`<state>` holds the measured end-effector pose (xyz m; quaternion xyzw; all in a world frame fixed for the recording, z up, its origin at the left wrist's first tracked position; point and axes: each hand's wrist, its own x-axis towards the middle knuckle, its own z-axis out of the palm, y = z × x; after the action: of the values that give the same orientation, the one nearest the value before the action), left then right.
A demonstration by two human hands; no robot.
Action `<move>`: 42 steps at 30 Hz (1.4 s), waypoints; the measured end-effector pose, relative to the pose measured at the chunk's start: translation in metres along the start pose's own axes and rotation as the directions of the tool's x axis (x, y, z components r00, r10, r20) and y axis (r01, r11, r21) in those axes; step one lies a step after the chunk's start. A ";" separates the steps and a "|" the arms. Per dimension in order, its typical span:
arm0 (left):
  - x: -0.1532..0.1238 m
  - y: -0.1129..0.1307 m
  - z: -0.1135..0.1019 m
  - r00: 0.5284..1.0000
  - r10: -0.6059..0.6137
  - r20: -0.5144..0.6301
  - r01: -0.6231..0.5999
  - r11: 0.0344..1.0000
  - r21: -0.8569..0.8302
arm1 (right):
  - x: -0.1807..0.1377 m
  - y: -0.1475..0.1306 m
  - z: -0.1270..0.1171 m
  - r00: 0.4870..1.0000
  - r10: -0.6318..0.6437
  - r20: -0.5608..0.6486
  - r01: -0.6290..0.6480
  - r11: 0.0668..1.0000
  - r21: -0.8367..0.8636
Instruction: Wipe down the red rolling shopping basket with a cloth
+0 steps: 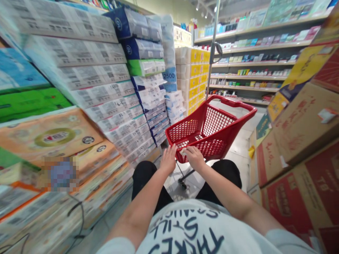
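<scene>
Store aisle, pale tiled floor (239, 165); stacked paper packs (87, 74) on the left, cartons (304, 120) on the right, stocked shelves (246, 76) behind. Red shopping cart (235, 127) sits straight ahead, near end between the person's knees, basket looks bare inside.

Left hand (168, 159): fingers extended, tips resting at the near rim, not wrapped round it. Right hand (195, 157): fingers curled, pinching a small white scrap (183, 151) against or just over the rim.

Handling, my read: cart is stiff moulded plastic, light for its bulk, rolls easily on casters, so it may drift if pushed. Smooth rim could be slippery. Best hold: raised handle bar (234, 104) at the far end, or the rim to steady it. Scrap looks soft, near weightless, tears if paper; pinch it bunched.

Can't tell: scrap's material, mostly under fingers; right thumb; most of the undercarriage, only one caster (182, 182) clear. Print on packs blurred, one patch pixelated.
</scene>
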<state>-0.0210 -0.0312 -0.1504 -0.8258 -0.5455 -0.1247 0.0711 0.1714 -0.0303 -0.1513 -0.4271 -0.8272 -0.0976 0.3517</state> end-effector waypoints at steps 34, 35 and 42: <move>-0.001 -0.003 -0.004 0.993 -0.082 -0.080 0.087 0.995 0.051 | 0.011 0.014 -0.006 0.996 0.070 0.056 -0.065 0.994 -0.084; 0.000 -0.002 -0.005 0.992 -0.087 -0.086 0.092 0.994 0.056 | 0.020 0.016 -0.013 0.998 0.062 0.021 -0.060 0.995 -0.074; 0.012 0.012 -0.013 0.997 -0.071 -0.025 0.073 0.990 0.116 | 0.061 0.046 -0.047 0.954 0.269 0.133 -0.242 0.952 -0.189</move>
<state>-0.0070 -0.0285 -0.1342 -0.7986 -0.5806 -0.1034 0.1205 0.2068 0.0147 -0.0823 -0.5657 -0.7786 -0.0878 0.2570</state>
